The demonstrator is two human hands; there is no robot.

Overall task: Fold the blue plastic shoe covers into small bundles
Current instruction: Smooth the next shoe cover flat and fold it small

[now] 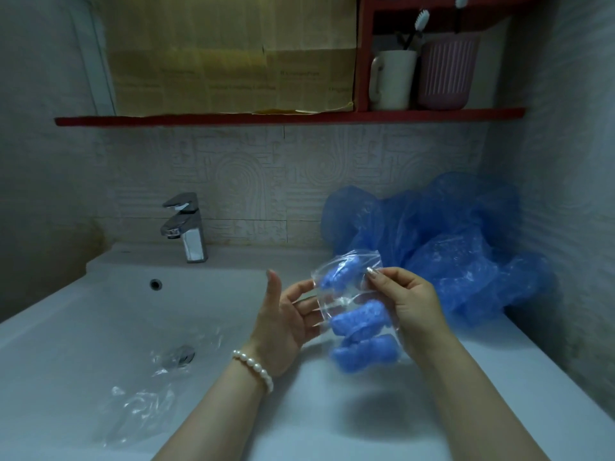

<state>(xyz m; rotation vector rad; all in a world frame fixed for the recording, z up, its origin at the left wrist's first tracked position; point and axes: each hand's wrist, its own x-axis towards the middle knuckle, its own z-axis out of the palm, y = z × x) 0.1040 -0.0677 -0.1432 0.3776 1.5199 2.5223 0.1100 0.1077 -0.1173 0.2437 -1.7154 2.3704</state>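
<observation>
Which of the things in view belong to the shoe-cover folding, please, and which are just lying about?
Belonging to the job:
clear plastic bag of folded blue bundles, held in both hands
loose heap of blue plastic shoe covers

Lying about:
chrome tap
crumpled clear plastic in the white basin
white mug
pink ribbed cup

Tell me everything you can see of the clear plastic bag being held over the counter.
The clear plastic bag is thin, glossy and wrinkled, held in the air above the white counter, beside the sink basin. Through it show about three rolled blue bundles, one near its top and two lower. The right hand pinches its upper part; the left hand touches its left edge with straight fingers. Its bottom hangs free.
</observation>
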